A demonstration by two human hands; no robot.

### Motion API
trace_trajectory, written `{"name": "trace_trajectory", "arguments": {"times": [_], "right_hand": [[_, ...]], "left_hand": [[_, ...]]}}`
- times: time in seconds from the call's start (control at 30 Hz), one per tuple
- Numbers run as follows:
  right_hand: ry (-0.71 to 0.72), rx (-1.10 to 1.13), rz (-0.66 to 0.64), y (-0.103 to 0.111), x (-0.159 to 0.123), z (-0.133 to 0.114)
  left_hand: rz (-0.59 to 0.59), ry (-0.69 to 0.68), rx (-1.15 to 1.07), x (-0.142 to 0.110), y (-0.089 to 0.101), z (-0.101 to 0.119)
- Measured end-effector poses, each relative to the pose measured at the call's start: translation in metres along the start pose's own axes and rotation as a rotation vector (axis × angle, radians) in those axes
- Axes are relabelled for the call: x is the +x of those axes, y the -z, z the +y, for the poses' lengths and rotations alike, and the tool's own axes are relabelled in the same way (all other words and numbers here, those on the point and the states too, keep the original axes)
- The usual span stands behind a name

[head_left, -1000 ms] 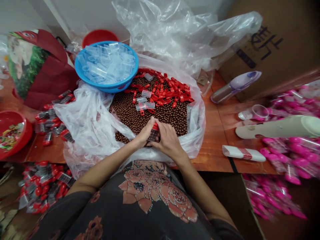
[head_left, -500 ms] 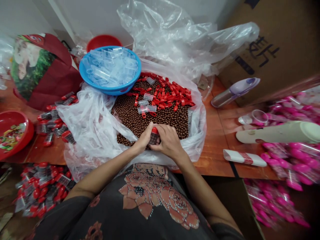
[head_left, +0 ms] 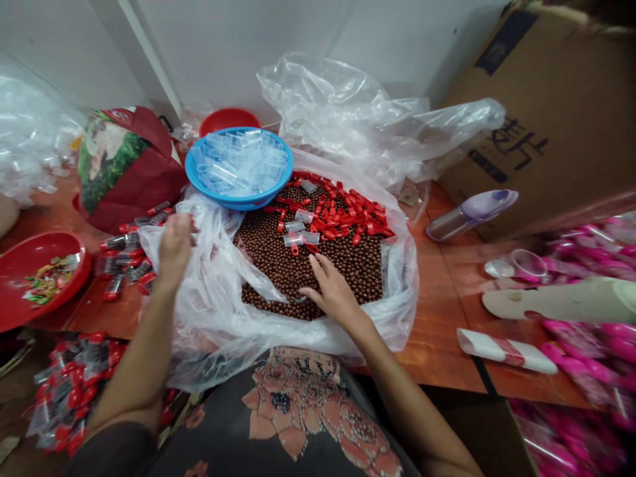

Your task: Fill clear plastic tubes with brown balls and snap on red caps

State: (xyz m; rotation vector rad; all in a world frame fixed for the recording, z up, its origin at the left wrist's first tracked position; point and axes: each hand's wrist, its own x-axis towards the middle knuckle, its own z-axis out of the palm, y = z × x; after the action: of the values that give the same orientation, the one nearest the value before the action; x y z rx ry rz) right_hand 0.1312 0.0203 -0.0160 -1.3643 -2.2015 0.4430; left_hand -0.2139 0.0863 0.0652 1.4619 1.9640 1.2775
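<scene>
My left hand (head_left: 175, 250) is raised over the left side of the white plastic bag, blurred by motion. A bit of red shows at its fingertips, seemingly the cap of the ball-filled tube; the rest is hidden by the hand. Close by on its left lies a pile of red-capped tubes (head_left: 130, 255) filled with dark balls. My right hand (head_left: 332, 291) hovers over the brown chocolate-like balls (head_left: 268, 245), fingers apart, holding nothing. Red caps (head_left: 355, 212) with loops and a few clear tubes (head_left: 301, 238) lie on the balls, just beyond my right fingers.
A blue bowl (head_left: 238, 199) of clear tubes stands behind the white plastic bag (head_left: 199, 318). Left are a red bowl (head_left: 14, 271) and a dark red bag (head_left: 144, 179). To the right stand a purple-lidded bottle (head_left: 472, 213), pink-capped tubes (head_left: 586, 238) and a large carton (head_left: 556, 132).
My hands have parted. The left has moved left with the red-capped tube, toward the filled pile; the right has opened and stays over the balls. The view has shifted slightly upward and left.
</scene>
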Motion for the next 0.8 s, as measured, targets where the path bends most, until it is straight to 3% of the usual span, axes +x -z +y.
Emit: {"name": "trace_trajectory", "arguments": {"times": [0.07,0.1,0.17,0.2,0.27,0.33,0.37,0.47,0.53,0.6,0.67,0.73,0.8], "right_hand": [[-0.037,-0.018,0.056,0.001,0.005,0.014],[-0.057,-0.03,0.087,0.003,0.007,0.02],[-0.104,-0.061,0.149,0.007,0.009,0.029],[-0.132,-0.077,0.179,0.009,0.009,0.032],[-0.183,-0.098,0.225,0.014,0.008,0.035],[-0.199,-0.1,0.236,0.016,0.008,0.036],[-0.185,-0.098,0.226,0.016,0.01,0.036],[-0.078,-0.113,0.158,0.01,0.028,0.034],[-0.016,-0.137,0.092,0.002,0.046,0.036],[-0.003,-0.139,0.028,-0.006,0.066,0.042],[-0.036,-0.12,-0.001,-0.01,0.08,0.053],[-0.101,-0.105,0.049,-0.008,0.087,0.064],[-0.163,-0.1,0.159,-0.003,0.086,0.073]], "left_hand": [[0.209,-0.101,0.265,0.035,0.032,-0.008],[0.283,-0.163,0.343,0.043,0.039,-0.007],[0.347,-0.299,0.399,0.044,0.033,0.002],[0.303,-0.361,0.376,0.038,0.019,0.009],[0.065,-0.448,0.298,0.017,-0.022,0.024],[-0.336,-0.488,0.273,-0.005,-0.073,0.035],[-0.47,-0.488,0.292,-0.013,-0.098,0.038],[-0.663,-0.436,0.36,-0.024,-0.157,0.04],[-0.708,-0.382,0.36,-0.023,-0.175,0.038],[-0.734,-0.342,0.331,-0.02,-0.177,0.036],[-0.719,-0.323,0.319,-0.018,-0.165,0.034],[-0.702,-0.295,0.337,-0.019,-0.147,0.03],[-0.763,-0.223,0.374,-0.022,-0.13,0.025]]}}
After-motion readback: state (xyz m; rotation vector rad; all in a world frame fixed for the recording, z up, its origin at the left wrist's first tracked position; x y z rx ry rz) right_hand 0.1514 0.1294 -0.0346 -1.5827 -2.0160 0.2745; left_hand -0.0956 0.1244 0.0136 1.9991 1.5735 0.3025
